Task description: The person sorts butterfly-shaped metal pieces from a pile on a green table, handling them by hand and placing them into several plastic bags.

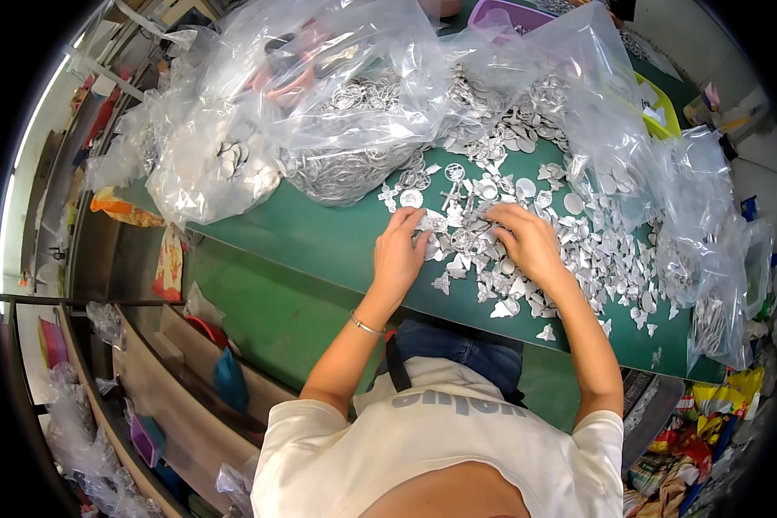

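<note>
A spread of small silver-coloured metal charms (591, 250) lies over the green table, in flat cut-out shapes, discs and crosses. At its left edge is my left hand (397, 257), thumb and fingers curved and apart, the fingertips beside a pale metal piece (434, 222). My right hand (529, 245) reaches over the middle of the heap, its fingers bent and spread, the tips touching charms. Between the two hands lie several more charms. Whether a small piece sits under the right fingertips is hidden.
Clear plastic bags full of metal pieces (345, 164) line the table's (311, 246) far side; more bags (708, 233) lie at the right. A yellow-green basket (660, 108) and purple basket (511, 15) stand behind. Wooden shelving (160, 393) is at lower left, colourful packets (721, 401) at lower right.
</note>
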Action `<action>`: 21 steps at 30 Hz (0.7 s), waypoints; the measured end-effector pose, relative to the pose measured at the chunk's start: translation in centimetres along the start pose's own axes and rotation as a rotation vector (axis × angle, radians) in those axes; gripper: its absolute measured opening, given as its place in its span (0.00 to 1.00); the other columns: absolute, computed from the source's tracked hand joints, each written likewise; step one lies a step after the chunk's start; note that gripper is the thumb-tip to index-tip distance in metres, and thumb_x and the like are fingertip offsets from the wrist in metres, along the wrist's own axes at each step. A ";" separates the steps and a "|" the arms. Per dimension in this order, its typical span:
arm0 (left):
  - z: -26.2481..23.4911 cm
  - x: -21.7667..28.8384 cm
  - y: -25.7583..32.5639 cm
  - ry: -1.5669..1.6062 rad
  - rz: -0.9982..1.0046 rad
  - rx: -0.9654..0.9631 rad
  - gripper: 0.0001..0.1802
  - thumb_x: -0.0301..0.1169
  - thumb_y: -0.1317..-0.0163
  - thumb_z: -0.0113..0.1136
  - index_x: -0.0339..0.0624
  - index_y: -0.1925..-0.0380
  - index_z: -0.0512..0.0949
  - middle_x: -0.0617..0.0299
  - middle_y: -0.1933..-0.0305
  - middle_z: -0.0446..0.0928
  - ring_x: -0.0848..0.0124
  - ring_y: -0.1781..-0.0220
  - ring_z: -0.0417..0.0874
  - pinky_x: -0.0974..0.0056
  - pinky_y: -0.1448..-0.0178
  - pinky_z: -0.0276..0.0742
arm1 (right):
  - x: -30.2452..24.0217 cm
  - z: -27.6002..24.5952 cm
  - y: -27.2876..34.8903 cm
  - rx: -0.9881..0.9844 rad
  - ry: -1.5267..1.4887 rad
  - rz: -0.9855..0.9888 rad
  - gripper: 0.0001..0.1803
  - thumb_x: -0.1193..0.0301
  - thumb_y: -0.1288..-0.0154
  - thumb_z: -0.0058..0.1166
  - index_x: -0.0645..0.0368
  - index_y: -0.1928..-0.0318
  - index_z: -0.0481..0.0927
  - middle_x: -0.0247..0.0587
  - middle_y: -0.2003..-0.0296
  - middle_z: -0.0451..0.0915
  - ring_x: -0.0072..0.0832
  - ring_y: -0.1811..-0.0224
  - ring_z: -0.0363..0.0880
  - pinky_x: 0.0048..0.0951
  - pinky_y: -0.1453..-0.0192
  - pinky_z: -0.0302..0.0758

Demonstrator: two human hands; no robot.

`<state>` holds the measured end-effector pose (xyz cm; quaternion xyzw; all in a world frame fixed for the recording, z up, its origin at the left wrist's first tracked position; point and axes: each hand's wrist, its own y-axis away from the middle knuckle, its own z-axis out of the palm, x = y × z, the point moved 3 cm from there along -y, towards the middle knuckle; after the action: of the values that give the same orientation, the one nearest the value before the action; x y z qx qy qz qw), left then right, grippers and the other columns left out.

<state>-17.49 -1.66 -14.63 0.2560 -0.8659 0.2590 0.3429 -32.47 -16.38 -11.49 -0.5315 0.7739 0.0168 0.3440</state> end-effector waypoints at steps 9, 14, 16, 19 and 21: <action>0.5 0.7 -2.1 -0.283 0.030 -0.236 0.18 0.28 0.54 0.66 0.41 0.60 0.77 0.56 0.62 0.77 0.54 0.64 0.80 0.55 0.61 0.75 | 1.0 3.7 -2.2 -0.132 0.183 0.006 0.07 0.69 0.44 0.56 0.53 0.64 0.77 0.35 0.62 0.78 0.39 0.68 0.79 0.36 0.67 0.74; 0.6 -0.5 -2.5 -0.113 0.098 -0.188 0.11 0.28 0.55 0.67 0.39 0.69 0.79 0.59 0.71 0.75 0.59 0.72 0.77 0.58 0.69 0.72 | 3.3 1.2 -0.5 0.207 -0.024 -0.041 0.08 0.74 0.43 0.56 0.57 0.61 0.78 0.40 0.66 0.81 0.34 0.75 0.78 0.30 0.74 0.71; 0.5 -0.5 -2.6 0.048 0.072 -0.138 0.09 0.27 0.54 0.67 0.38 0.72 0.79 0.62 0.74 0.74 0.67 0.77 0.74 0.64 0.73 0.68 | 2.3 0.3 0.3 0.202 -0.612 0.470 0.07 0.72 0.40 0.54 0.59 0.61 0.77 0.38 0.67 0.80 0.26 0.80 0.72 0.25 0.78 0.67; 0.4 0.7 -2.4 0.324 -0.110 -0.153 0.05 0.26 0.51 0.66 0.37 0.76 0.79 0.68 0.78 0.73 0.80 0.81 0.66 0.73 0.78 0.61 | 1.5 1.3 2.5 0.214 -1.530 0.819 0.12 0.67 0.33 0.47 0.64 0.56 0.73 0.35 0.69 0.74 0.17 0.82 0.62 0.18 0.81 0.59; 1.2 1.2 -2.1 0.479 -0.270 -0.205 0.05 0.26 0.49 0.65 0.37 0.76 0.80 0.71 0.79 0.72 0.85 0.82 0.61 0.77 0.79 0.56 | 0.5 2.4 3.3 0.204 -1.859 1.077 0.15 0.66 0.33 0.46 0.65 0.55 0.72 0.38 0.67 0.73 0.20 0.77 0.64 0.18 0.79 0.59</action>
<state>-17.44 -4.29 -13.97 0.2646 -0.7401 0.1752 0.5930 -34.06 -14.40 -14.71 0.1309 0.3392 0.4983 0.7871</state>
